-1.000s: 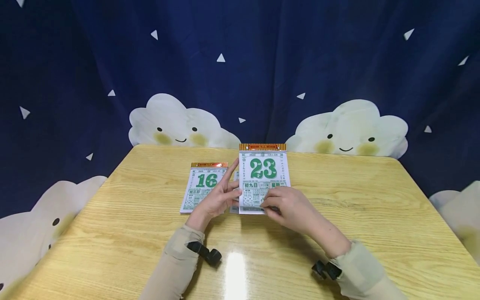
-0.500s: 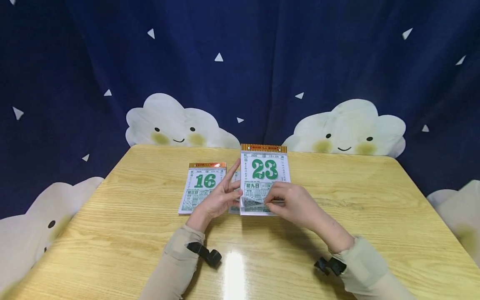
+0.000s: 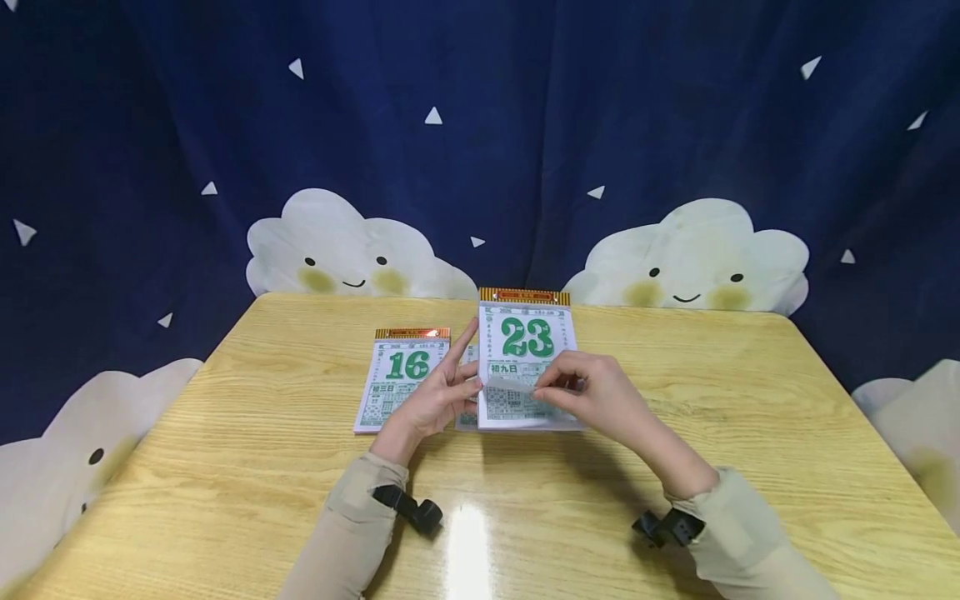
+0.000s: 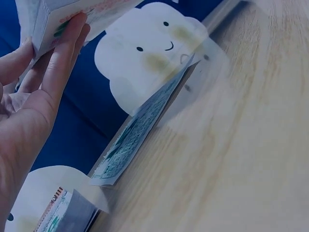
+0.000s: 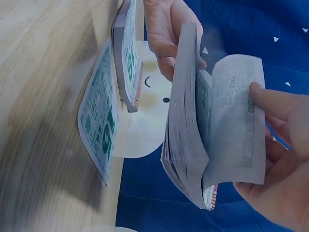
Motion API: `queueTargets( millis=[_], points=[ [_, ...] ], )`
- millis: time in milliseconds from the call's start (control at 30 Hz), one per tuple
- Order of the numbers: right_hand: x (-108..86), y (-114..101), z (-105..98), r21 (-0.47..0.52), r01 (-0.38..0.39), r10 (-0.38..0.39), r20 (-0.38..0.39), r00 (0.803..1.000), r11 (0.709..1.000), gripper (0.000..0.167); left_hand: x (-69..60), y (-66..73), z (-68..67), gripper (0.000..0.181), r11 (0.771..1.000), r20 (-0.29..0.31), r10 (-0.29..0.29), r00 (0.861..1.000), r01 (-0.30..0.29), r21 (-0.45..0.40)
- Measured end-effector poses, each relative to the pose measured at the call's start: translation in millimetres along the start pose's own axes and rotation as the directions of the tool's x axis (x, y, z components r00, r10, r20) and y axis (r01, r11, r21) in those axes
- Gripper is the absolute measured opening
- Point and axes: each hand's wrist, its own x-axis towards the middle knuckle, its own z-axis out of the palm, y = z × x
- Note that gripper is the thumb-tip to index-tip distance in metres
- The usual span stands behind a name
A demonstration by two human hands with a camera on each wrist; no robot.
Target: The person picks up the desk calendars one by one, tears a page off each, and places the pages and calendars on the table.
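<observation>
My left hand [image 3: 433, 404] holds a thick tear-off calendar [image 3: 527, 337] by its left side, raised above the table. Its front reads 23 in green, under an orange-striped header. In the left wrist view, the fingers of that left hand [image 4: 36, 108] lie against the calendar's back, and the thumb is at its edge. My right hand [image 3: 596, 392] pinches the lower edge of the top page [image 3: 510, 384]. The right wrist view shows this page [image 5: 236, 121] curling away from the thick block [image 5: 183, 111], still attached at the header end.
Left of the hands, a second tear-off calendar [image 3: 407, 367] showing 16 lies on the wooden table [image 3: 262, 467]. A loose sheet [image 5: 99, 116] marked 15 lies beside it, partly hidden in the head view. Behind the table hangs a dark blue curtain [image 3: 510, 125] with cloud patterns.
The right hand has moved upward, lifting the top page's lower edge, which now folds up and uncovers the page beneath. The left hand keeps its hold on the calendar.
</observation>
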Motion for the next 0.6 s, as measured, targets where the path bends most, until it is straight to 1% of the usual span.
queueTargets(
  millis=[200,300,367,467,600],
  points=[
    [1.8,-3,-7,-0.014,-0.045,0.045,-0.009,0.999,0.999,0.004,0.8,-3.0,-1.8,0.08,1.0,-0.028,-0.014,1.0,0.014,0.012],
    [4.4,-3,-12,-0.028,-0.06,0.058,-0.048,0.997,0.998,0.004,0.6,-3.3,-1.5,0.08,1.0,-0.03,-0.01,0.999,0.011,0.012],
    [6.7,-1,-16,-0.04,-0.065,0.061,-0.092,0.994,0.997,0.005,0.6,-3.3,-1.4,0.08,1.0,-0.037,-0.007,0.999,0.008,0.011],
    [10.8,2,-25,-0.03,-0.084,0.078,-0.174,0.982,0.996,0.007,1.0,-3.6,-1.3,0.08,1.0,-0.047,-0.004,0.999,0.005,0.015],
    [16.4,9,-39,0.011,-0.14,0.138,-0.273,0.952,0.99,0.01,1.3,-3.5,-1.4,0.079,1.0,-0.062,-0.003,0.998,0.005,0.031]
  ],
)
